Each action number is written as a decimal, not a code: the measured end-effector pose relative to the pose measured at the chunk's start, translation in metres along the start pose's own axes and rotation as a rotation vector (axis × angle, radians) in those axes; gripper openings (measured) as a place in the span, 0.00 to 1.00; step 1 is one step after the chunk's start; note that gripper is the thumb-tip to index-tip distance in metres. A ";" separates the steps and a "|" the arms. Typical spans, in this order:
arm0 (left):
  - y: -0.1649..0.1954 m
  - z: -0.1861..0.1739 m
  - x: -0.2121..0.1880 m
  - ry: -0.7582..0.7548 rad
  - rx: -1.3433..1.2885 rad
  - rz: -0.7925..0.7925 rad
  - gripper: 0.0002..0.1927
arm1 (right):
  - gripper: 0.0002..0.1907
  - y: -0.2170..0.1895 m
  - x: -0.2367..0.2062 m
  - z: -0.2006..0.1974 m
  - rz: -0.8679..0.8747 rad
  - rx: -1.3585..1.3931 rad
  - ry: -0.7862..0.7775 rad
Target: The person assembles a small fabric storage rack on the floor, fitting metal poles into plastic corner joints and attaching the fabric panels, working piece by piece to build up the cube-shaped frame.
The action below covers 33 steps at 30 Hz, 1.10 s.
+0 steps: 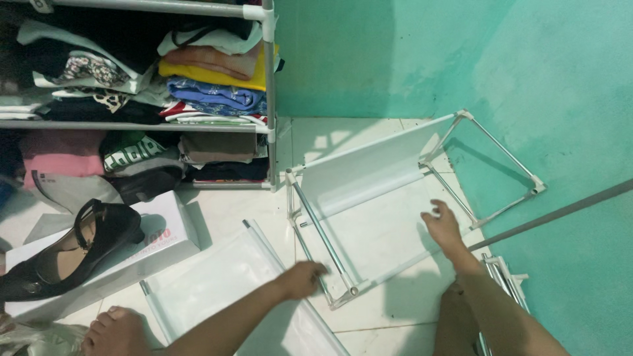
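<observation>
Left hand (300, 280) gripping thin silver metal tube (325, 238) near its lower joint, at 6 o'clock of white fabric-and-tube shelf frame (369, 191) lying on white tiled floor (224, 211). Right hand (443, 227) pressing frame's 3 o'clock rail, fingers curling; grasp unclear. Judgement: steadying both ends, keeping tube straight. Loose white fabric panel (224, 283) at 7 o'clock. Clothes rack (267, 99) at 11 o'clock.

one head-worn view looks steeply down, close over a white rack frame (376, 198) on tiled floor (389, 329).
</observation>
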<state>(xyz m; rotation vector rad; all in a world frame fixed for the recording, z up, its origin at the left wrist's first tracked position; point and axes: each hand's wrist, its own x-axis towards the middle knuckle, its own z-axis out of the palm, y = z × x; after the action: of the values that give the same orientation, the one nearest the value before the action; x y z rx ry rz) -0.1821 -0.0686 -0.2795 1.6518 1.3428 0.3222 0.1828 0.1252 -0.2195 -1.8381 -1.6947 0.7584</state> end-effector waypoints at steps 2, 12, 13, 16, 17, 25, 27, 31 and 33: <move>-0.014 -0.014 0.007 0.251 0.032 -0.060 0.19 | 0.28 0.002 -0.006 0.008 0.155 0.048 -0.107; -0.012 -0.015 0.055 0.736 0.345 -0.174 0.33 | 0.15 0.030 -0.016 0.001 0.407 0.358 -0.231; -0.010 -0.019 0.059 0.694 0.323 -0.246 0.33 | 0.14 0.034 -0.017 -0.002 0.414 0.362 -0.232; -0.002 -0.029 0.067 0.557 0.282 -0.403 0.34 | 0.14 0.044 -0.018 -0.009 0.447 0.394 -0.217; 0.001 -0.030 0.069 0.510 0.287 -0.430 0.34 | 0.14 0.046 -0.018 -0.012 0.459 0.409 -0.213; 0.001 -0.022 0.085 0.699 -0.128 -0.663 0.37 | 0.13 0.060 -0.024 -0.016 0.518 0.490 -0.222; -0.002 -0.021 0.091 0.643 -0.164 -0.706 0.37 | 0.13 0.062 -0.026 -0.016 0.529 0.473 -0.232; 0.001 -0.025 0.092 0.606 -0.139 -0.713 0.33 | 0.12 0.062 -0.029 -0.018 0.539 0.463 -0.254; 0.004 -0.024 0.089 0.650 -0.172 -0.690 0.32 | 0.12 0.061 -0.030 -0.018 0.542 0.472 -0.258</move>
<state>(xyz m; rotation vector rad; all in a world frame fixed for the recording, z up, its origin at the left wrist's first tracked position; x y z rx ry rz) -0.1642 0.0204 -0.2942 0.8711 2.1986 0.5593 0.2370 0.0905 -0.2479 -1.9110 -1.0088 1.5252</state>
